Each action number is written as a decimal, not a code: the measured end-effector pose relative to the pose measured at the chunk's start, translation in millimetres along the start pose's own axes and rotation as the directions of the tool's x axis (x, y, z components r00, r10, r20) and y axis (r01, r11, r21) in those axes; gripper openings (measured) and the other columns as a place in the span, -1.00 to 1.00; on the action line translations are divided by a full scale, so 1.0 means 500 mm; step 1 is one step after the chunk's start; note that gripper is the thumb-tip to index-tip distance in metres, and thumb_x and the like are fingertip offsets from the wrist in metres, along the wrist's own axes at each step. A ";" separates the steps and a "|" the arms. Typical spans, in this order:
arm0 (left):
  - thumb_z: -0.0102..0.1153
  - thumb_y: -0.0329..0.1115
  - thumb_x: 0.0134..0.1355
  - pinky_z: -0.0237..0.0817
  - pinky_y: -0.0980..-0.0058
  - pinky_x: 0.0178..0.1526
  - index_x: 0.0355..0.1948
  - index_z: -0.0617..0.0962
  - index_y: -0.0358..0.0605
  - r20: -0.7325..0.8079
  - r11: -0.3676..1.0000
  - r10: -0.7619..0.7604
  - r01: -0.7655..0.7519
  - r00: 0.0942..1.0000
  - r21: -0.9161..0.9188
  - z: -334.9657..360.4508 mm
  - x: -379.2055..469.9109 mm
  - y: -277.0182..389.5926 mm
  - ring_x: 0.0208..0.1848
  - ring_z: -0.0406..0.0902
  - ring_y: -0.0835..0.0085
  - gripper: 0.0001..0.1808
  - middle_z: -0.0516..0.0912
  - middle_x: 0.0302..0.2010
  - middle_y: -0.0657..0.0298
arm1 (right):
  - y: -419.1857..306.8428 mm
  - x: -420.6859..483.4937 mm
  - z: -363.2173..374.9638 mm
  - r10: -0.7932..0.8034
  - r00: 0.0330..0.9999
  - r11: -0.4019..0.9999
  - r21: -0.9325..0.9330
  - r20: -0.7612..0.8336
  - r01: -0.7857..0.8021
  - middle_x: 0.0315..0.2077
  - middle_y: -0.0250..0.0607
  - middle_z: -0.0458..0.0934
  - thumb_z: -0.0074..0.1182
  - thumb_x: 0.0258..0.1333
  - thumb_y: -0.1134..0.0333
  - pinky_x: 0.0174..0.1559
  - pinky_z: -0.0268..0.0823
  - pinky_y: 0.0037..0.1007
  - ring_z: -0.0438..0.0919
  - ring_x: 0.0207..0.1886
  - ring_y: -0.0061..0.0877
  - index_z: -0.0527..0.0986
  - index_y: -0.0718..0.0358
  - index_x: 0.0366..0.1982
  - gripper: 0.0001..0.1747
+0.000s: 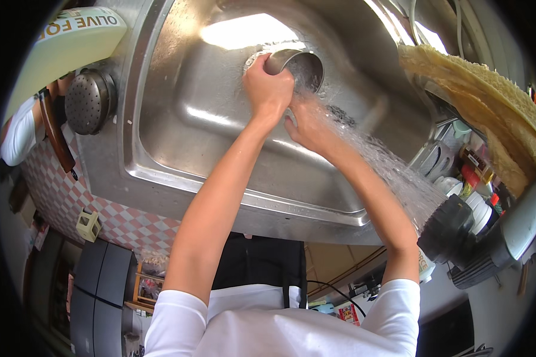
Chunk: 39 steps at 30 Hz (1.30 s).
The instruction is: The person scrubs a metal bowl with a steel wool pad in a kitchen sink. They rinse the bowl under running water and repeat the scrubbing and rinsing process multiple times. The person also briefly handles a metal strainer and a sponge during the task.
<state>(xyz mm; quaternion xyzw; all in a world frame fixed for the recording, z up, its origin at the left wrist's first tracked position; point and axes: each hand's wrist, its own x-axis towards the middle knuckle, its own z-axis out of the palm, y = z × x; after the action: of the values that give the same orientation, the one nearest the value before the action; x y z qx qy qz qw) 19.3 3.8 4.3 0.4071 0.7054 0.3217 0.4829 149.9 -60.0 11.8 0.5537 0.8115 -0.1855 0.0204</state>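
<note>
My left hand [268,91] grips a metal cup [312,67] by its side, low over the sink basin. The cup lies tilted, its mouth turned toward the right. My right hand [310,120] is beside the cup's mouth, under a spray of water [379,156]. Its thumb stands apart; splashing hides the other fingers, so I cannot tell whether they touch the cup. From the black spray head of the faucet [449,230] at lower right, the water runs across to the cup. A dark object or patch [341,115] on the basin floor is blurred by the water.
The stainless steel sink [187,174] has a raised rim. At left are a perforated metal strainer [87,105], a brown handle [56,129], a pale green bottle [71,49] and another person's white sleeve [20,134]. A yellowish cloth [478,98] hangs at right, near stacked dishes [478,209].
</note>
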 end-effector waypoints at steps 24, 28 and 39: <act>-0.01 -0.48 0.24 0.44 0.33 -0.07 -0.20 0.60 -0.44 0.607 0.985 -0.073 0.151 0.791 -0.078 0.056 -0.015 -0.112 -0.16 0.64 0.28 -0.77 0.71 -0.25 -0.04 | -0.077 0.024 -0.133 0.519 0.779 0.754 0.619 -0.353 -0.222 -0.16 -0.18 0.65 0.21 0.04 0.40 0.20 0.30 -0.19 0.55 0.07 -0.18 0.62 0.15 -0.11 -0.69; -0.02 -0.60 0.14 0.38 0.28 0.09 0.05 0.54 -0.42 0.745 0.997 0.079 -0.049 0.662 -0.062 0.027 -0.021 -0.050 0.01 0.62 0.00 -0.59 0.65 -0.07 -0.18 | -0.040 -0.040 -0.147 0.475 0.755 0.805 0.571 -0.453 -0.164 -0.52 -0.24 0.47 0.18 0.18 0.32 -0.08 0.28 -0.33 0.43 -0.41 -0.35 0.61 0.23 -0.41 -0.86; -0.03 -0.68 0.09 0.36 0.09 0.07 0.25 0.32 -0.21 0.650 0.885 0.310 -0.461 0.694 0.070 -0.017 -0.043 0.008 0.05 0.52 -0.16 -0.37 0.47 0.11 -0.20 | -0.098 -0.003 -0.164 0.591 0.754 0.512 0.855 -0.285 -0.077 -0.57 -0.28 0.34 -0.14 0.44 0.13 -0.29 0.22 -0.45 0.31 -0.49 -0.50 0.33 0.28 -0.50 -0.57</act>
<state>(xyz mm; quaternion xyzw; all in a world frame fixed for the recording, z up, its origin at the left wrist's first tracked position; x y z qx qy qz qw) 16.7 -13.8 19.3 0.6818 0.4362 0.1807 0.5587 120.0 -50.3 101.9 0.6821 0.4762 -0.3555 -0.4262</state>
